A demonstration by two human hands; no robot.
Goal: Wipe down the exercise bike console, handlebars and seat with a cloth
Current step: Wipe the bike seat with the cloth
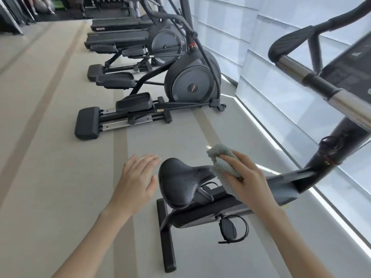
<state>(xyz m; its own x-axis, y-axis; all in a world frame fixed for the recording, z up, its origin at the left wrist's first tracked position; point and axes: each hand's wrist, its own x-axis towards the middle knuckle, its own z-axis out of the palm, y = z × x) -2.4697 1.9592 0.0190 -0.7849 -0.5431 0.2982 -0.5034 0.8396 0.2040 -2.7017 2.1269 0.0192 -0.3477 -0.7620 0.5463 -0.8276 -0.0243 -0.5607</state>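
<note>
The right hand (pixel 244 178) grips a bunched pale green cloth (pixel 224 167), fingers curled over the top of it and the thumb underneath, and presses it against the narrow nose end of the black bike seat (pixel 180 182). Part of the cloth hangs loose below the hand, over the seat post area. The left hand (pixel 138 178) is empty, fingers spread and slightly blurred, palm down, hovering just beside the wide rear end of the seat without touching it.

The seat sits on the dark grey frame of the exercise bike (pixel 210 211), which stands on a striped grey and beige floor (pixel 60 157). A black pedal with a strap (pixel 229 230) hangs below the frame, and a flat black base bar (pixel 167 243) runs across the floor under the seat's rear end. The frame rises to the right toward the handlebars (pixel 313 77), a tube of bare metal and black grip sections with a padded black end piece. The console (pixel 349 65) lies just behind the handlebars at the right edge of the view, its dark screen only partly visible.

Farther along the floor, well apart from the bike, stand two elliptical trainers (pixel 180 81) in a row beside a wall of frosted window panels (pixel 251 57).
</note>
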